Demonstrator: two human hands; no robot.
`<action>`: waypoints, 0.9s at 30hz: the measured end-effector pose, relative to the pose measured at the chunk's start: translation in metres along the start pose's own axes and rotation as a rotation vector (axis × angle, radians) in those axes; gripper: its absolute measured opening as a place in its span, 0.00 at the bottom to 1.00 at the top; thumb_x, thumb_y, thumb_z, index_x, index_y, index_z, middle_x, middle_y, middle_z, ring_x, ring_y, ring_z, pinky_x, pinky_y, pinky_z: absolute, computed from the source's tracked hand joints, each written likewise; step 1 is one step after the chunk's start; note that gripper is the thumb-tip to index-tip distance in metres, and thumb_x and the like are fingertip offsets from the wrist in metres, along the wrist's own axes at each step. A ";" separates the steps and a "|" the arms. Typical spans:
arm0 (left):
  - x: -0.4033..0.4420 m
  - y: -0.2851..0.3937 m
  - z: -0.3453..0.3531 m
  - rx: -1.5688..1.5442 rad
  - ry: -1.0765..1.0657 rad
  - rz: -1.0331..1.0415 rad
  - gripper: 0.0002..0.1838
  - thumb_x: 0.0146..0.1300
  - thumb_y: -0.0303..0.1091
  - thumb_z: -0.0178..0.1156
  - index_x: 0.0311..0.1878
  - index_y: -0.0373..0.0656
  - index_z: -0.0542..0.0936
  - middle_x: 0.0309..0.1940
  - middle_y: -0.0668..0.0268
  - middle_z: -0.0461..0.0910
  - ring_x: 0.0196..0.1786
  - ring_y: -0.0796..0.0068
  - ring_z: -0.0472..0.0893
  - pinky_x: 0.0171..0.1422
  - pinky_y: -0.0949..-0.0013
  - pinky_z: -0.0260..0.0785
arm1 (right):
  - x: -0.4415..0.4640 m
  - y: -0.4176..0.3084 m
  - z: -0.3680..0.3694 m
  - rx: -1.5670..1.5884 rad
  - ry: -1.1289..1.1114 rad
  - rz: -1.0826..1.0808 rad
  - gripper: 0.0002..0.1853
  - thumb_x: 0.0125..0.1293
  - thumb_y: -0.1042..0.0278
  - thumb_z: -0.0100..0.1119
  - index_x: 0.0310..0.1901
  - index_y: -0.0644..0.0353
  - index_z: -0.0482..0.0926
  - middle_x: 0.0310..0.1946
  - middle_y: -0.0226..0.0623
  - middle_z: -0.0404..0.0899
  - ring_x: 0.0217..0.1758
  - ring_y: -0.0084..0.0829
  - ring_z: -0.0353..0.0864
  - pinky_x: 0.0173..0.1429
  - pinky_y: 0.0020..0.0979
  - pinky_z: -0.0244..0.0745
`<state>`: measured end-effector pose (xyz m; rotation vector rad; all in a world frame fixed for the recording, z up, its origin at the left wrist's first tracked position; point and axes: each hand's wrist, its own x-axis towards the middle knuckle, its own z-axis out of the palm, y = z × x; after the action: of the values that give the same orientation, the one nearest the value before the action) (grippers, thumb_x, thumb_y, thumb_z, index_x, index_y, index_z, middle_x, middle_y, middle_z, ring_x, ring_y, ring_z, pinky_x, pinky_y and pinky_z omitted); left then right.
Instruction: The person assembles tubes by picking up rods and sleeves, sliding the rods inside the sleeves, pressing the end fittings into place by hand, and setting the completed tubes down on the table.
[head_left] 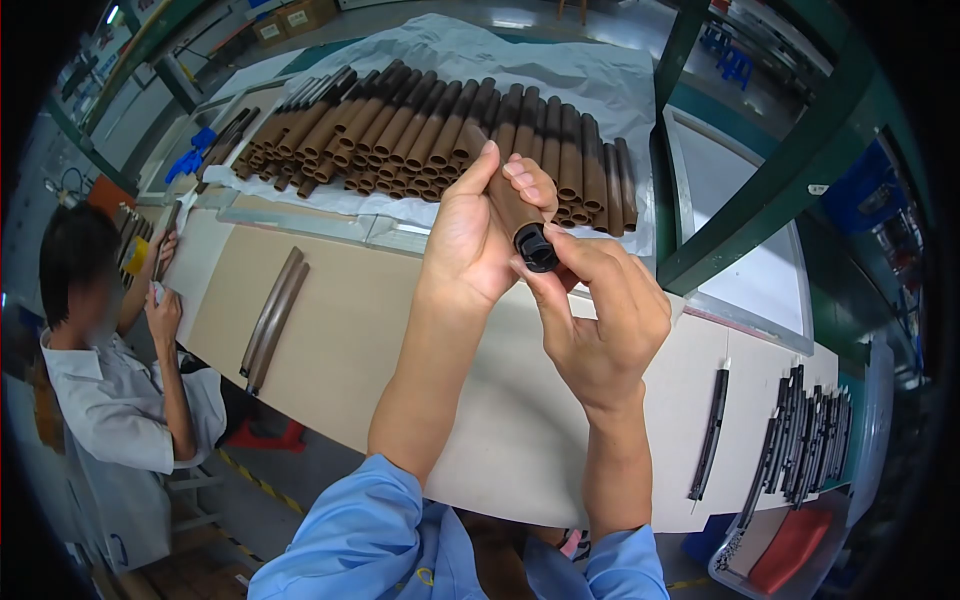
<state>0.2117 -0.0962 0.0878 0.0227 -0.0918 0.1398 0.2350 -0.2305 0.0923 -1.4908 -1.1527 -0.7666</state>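
My left hand (462, 235) is wrapped round a brown tube (512, 208), whose near end points down toward me. At that end sits a black plastic end piece (537, 250), partly in the tube's mouth; how deep it goes I cannot tell. Thumb and fingers of my right hand (610, 315) pinch this black piece from the side. Beyond my hands lies a big pile of similar brown tubes (400, 130), darker toward their far ends. Two finished-looking dark brown tubes (272, 320) with black ends rest side by side on the table (350, 300) to the left.
One slim black strip part (710, 430) lies at the right, with several more black strip parts (800, 440) beyond it. A clear bin (775, 560) with a red thing inside stands below. At left a seated co-worker (120, 370) handles a tube. Green posts (720, 220) rise at right.
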 end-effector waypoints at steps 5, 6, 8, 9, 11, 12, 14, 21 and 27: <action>-0.001 -0.002 0.006 -0.026 0.055 0.039 0.14 0.70 0.41 0.48 0.33 0.41 0.67 0.27 0.69 0.65 0.32 0.77 0.69 0.32 0.70 0.66 | 0.001 -0.001 -0.001 -0.002 -0.015 -0.009 0.13 0.46 0.72 0.71 0.35 0.60 0.80 0.24 0.31 0.78 0.20 0.28 0.72 0.24 0.27 0.62; -0.001 -0.002 0.006 -0.015 0.056 0.043 0.14 0.70 0.41 0.48 0.33 0.41 0.67 0.27 0.68 0.65 0.32 0.77 0.69 0.32 0.70 0.66 | 0.001 0.000 -0.001 -0.002 -0.018 -0.013 0.13 0.46 0.72 0.71 0.35 0.60 0.80 0.24 0.32 0.78 0.20 0.29 0.72 0.24 0.27 0.62; -0.001 0.001 0.003 0.030 0.022 0.026 0.14 0.70 0.41 0.48 0.33 0.41 0.67 0.27 0.68 0.65 0.32 0.76 0.69 0.32 0.70 0.66 | 0.001 0.001 -0.001 -0.002 -0.022 -0.020 0.13 0.46 0.72 0.71 0.35 0.60 0.80 0.24 0.32 0.78 0.20 0.29 0.72 0.25 0.27 0.62; -0.001 0.002 0.002 0.052 0.006 0.018 0.14 0.71 0.42 0.48 0.33 0.41 0.67 0.27 0.68 0.65 0.32 0.76 0.69 0.32 0.70 0.66 | 0.001 0.001 -0.001 -0.002 -0.023 -0.022 0.14 0.45 0.72 0.71 0.35 0.60 0.80 0.24 0.32 0.78 0.20 0.29 0.72 0.25 0.27 0.62; -0.001 0.002 0.002 0.042 0.013 0.016 0.14 0.71 0.42 0.47 0.34 0.41 0.67 0.28 0.69 0.65 0.32 0.76 0.69 0.32 0.69 0.66 | 0.001 0.002 -0.001 -0.002 -0.023 -0.024 0.14 0.45 0.72 0.71 0.35 0.60 0.80 0.24 0.32 0.78 0.21 0.29 0.72 0.25 0.27 0.62; -0.001 0.002 0.002 0.038 0.016 0.015 0.15 0.71 0.43 0.47 0.34 0.41 0.67 0.28 0.69 0.65 0.32 0.77 0.69 0.32 0.69 0.66 | 0.001 0.002 -0.001 -0.003 -0.021 -0.025 0.14 0.45 0.71 0.71 0.35 0.60 0.80 0.24 0.32 0.78 0.21 0.29 0.72 0.25 0.27 0.63; -0.001 0.003 0.000 0.062 -0.002 0.000 0.15 0.71 0.43 0.46 0.35 0.41 0.67 0.28 0.70 0.65 0.32 0.77 0.70 0.32 0.68 0.66 | 0.001 0.002 -0.001 -0.005 -0.020 -0.024 0.13 0.45 0.71 0.70 0.35 0.60 0.80 0.24 0.32 0.78 0.21 0.29 0.73 0.25 0.27 0.63; -0.002 0.005 0.000 0.071 0.001 -0.019 0.15 0.72 0.44 0.45 0.36 0.41 0.67 0.28 0.69 0.66 0.33 0.77 0.70 0.32 0.68 0.66 | 0.002 0.002 -0.001 -0.019 -0.033 -0.013 0.13 0.46 0.71 0.70 0.35 0.60 0.80 0.24 0.31 0.78 0.20 0.28 0.72 0.25 0.27 0.63; -0.001 0.002 0.003 -0.053 0.090 -0.038 0.15 0.71 0.44 0.46 0.36 0.41 0.66 0.28 0.68 0.66 0.34 0.75 0.70 0.36 0.70 0.67 | 0.003 0.004 0.005 0.031 -0.004 0.042 0.14 0.44 0.73 0.72 0.35 0.59 0.80 0.23 0.29 0.78 0.20 0.24 0.74 0.25 0.25 0.64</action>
<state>0.2104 -0.0942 0.0908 -0.0350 -0.0051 0.0998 0.2388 -0.2254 0.0924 -1.4868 -1.1281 -0.7144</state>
